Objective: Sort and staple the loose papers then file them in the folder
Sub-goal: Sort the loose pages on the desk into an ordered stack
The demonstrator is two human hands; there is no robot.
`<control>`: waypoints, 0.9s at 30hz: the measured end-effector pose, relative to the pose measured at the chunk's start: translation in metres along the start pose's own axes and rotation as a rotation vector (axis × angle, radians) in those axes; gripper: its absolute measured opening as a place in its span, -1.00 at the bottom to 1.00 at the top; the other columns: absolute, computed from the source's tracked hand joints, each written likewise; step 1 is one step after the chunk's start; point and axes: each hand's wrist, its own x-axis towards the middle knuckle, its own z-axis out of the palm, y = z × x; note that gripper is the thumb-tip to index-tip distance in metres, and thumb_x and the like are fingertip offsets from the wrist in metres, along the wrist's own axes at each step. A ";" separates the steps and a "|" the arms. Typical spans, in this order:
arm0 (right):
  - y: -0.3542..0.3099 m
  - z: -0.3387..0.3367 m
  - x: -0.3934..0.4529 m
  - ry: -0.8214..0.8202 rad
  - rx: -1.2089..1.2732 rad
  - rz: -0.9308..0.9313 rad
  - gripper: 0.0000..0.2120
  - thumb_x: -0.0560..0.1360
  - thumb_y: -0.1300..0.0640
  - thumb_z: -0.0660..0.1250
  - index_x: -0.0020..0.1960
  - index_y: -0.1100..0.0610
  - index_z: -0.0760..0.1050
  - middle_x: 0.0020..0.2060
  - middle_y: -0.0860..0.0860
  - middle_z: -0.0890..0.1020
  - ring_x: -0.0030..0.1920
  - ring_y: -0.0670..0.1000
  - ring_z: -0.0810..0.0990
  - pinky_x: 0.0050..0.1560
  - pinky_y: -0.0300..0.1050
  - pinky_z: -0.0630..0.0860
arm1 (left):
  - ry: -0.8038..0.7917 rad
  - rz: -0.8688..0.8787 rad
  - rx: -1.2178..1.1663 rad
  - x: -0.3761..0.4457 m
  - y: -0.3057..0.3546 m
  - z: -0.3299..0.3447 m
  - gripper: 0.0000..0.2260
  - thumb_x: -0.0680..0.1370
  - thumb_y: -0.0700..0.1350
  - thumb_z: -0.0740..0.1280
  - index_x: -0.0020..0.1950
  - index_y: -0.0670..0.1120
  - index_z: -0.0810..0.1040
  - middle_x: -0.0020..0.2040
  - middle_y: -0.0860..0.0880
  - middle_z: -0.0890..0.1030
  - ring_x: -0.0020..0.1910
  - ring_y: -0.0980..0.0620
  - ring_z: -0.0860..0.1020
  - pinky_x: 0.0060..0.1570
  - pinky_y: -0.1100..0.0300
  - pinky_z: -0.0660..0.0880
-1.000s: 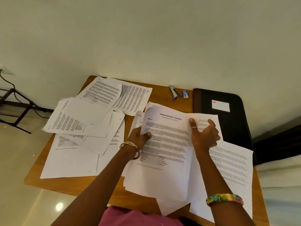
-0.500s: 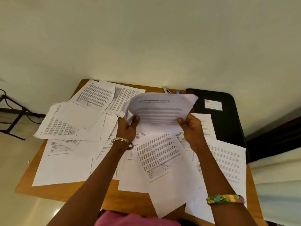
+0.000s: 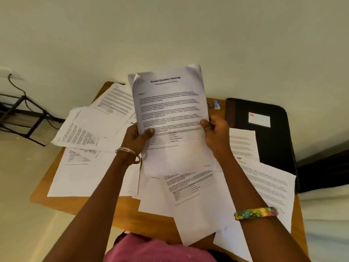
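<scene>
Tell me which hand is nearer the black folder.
Right. The right hand grips the held sheet's edge just beside the folder; the left hand grips the opposite edge, farther away.

Thin matt white paper in the sheets [image 3: 170, 114] pinched between left hand [image 3: 135, 138] and right hand [image 3: 216, 133], top corners curled and creased; same matt printed paper in the loose pages [image 3: 98, 127] spread left and near. Smooth orange-brown wood with a faint sheen for the table [image 3: 75, 203], matt black leather-like cover with a white paper label on the folder [image 3: 275, 140] far right. Shiny metal bangles [image 3: 130, 154] on the left wrist, glossy multicoloured plastic-looking bracelet [image 3: 255, 213] on the right, soft pink cloth [image 3: 156, 250] nearest.
</scene>
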 end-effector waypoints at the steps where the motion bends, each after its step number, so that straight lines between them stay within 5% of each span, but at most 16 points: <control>1: 0.004 0.007 0.002 -0.036 0.003 0.029 -0.82 0.57 0.11 0.25 0.11 0.17 0.50 -0.02 0.02 0.61 -0.02 0.02 0.59 -0.03 -0.18 0.53 | 0.064 -0.028 0.001 -0.001 -0.006 -0.005 -0.79 0.53 -0.21 0.32 0.16 -0.12 0.52 0.03 0.00 0.62 -0.06 0.11 0.61 -0.08 0.21 0.57; 6: 0.050 0.028 -0.021 -0.223 -0.310 0.073 -0.57 0.56 -0.08 0.20 0.34 0.12 0.40 0.26 0.12 0.52 0.28 0.14 0.46 0.26 0.04 0.40 | 0.468 -0.119 -0.035 -0.010 -0.019 -0.043 -0.82 0.49 -0.17 0.35 0.06 -0.19 0.55 -0.05 -0.14 0.63 -0.11 -0.11 0.59 -0.11 0.08 0.57; 9: 0.094 0.038 -0.055 -0.606 -0.855 -0.099 -0.27 0.44 -0.43 -0.09 0.50 -0.06 0.14 0.52 0.06 0.10 0.51 0.15 0.02 0.44 0.21 -0.03 | 0.645 -0.202 -0.150 -0.018 -0.024 -0.067 -0.88 0.52 -0.21 0.33 0.04 -0.12 0.50 -0.12 -0.02 0.57 -0.19 0.06 0.54 -0.18 0.22 0.53; 11: 0.119 0.036 -0.072 -0.676 -1.074 -0.182 -0.20 0.37 -0.49 -0.29 0.51 -0.17 0.02 0.53 0.02 -0.05 0.52 0.17 -0.10 0.41 0.28 -0.23 | 0.701 -0.249 -0.210 -0.020 -0.029 -0.080 -0.83 0.52 -0.21 0.33 0.11 -0.12 0.49 -0.10 0.04 0.55 -0.15 0.07 0.53 -0.11 0.21 0.49; 16: 0.138 0.012 -0.074 -0.450 -1.235 -0.101 -0.39 0.53 -0.32 -0.17 0.47 -0.08 0.19 0.48 0.12 0.21 0.49 0.23 0.05 0.40 0.37 -0.14 | 0.711 -0.288 -0.224 0.004 -0.036 -0.103 -0.65 0.52 -0.17 0.35 0.29 -0.19 0.44 0.05 -0.01 0.48 0.03 -0.01 0.46 0.07 0.25 0.37; 20: 0.130 0.013 -0.059 -0.299 -1.335 -0.009 -0.31 0.36 0.00 0.43 0.43 0.09 0.32 0.48 0.22 0.17 0.50 0.28 -0.03 0.38 0.41 -0.20 | 0.658 -0.320 -0.237 0.025 -0.033 -0.102 -0.66 0.52 -0.18 0.35 0.27 -0.18 0.45 0.05 -0.02 0.50 0.01 0.00 0.46 0.08 0.22 0.39; 23: 0.113 0.041 -0.051 -0.309 -1.297 -0.010 -0.35 0.39 0.09 0.42 0.43 0.12 0.31 0.47 0.22 0.18 0.49 0.28 0.07 0.40 0.39 -0.04 | 0.581 -0.324 -0.237 0.041 -0.034 -0.095 -0.69 0.50 -0.21 0.36 0.24 -0.21 0.48 0.06 -0.07 0.55 0.00 -0.02 0.51 0.07 0.22 0.42; 25: 0.108 0.064 -0.048 -0.349 -1.213 -0.099 -0.48 0.47 -0.06 0.29 0.38 0.12 0.39 0.42 0.19 0.32 0.43 0.27 0.25 0.36 0.36 0.16 | 0.539 -0.337 -0.237 0.051 -0.034 -0.089 -0.70 0.50 -0.23 0.36 0.23 -0.21 0.49 0.06 -0.06 0.56 0.02 -0.03 0.53 0.07 0.21 0.44; 27: 0.100 0.084 -0.046 -0.439 -1.153 -0.134 -0.40 0.50 -0.24 0.02 0.42 0.06 0.33 0.44 0.15 0.29 0.45 0.24 0.23 0.38 0.32 0.12 | 0.510 -0.356 -0.248 0.056 -0.034 -0.083 -0.69 0.49 -0.23 0.37 0.22 -0.20 0.49 0.03 -0.04 0.55 0.03 -0.04 0.52 0.06 0.19 0.44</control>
